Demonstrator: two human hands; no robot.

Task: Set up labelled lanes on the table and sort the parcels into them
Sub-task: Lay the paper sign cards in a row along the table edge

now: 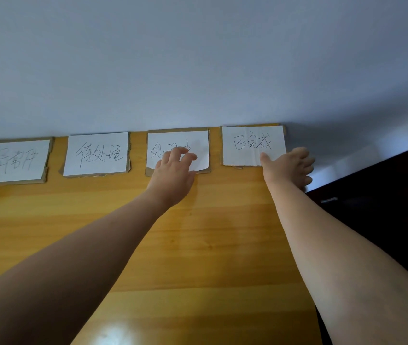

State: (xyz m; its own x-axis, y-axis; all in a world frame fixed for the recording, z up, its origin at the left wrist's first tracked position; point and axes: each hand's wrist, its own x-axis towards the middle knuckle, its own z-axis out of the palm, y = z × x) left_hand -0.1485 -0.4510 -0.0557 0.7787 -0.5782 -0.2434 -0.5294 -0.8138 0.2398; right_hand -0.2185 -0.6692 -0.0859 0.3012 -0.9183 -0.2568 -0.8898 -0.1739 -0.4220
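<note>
Several white paper labels with handwritten characters, each on a cardboard backing, stand in a row at the far edge of the wooden table [148,232] against the wall. From the left: first label [16,161], second label [97,153], third label [173,141], fourth label [250,143]. My left hand [174,171] lies over the lower part of the third label with fingers curled, fingertips on the paper. My right hand [290,168] reaches past the fourth label's lower right corner; its thumb touches the paper and the fingers hang beyond the table's right edge. No parcels are in view.
A pale blue-grey wall [198,58] rises directly behind the labels. To the right of the table lies dark furniture or floor [384,195]. The table's right edge runs down from the fourth label.
</note>
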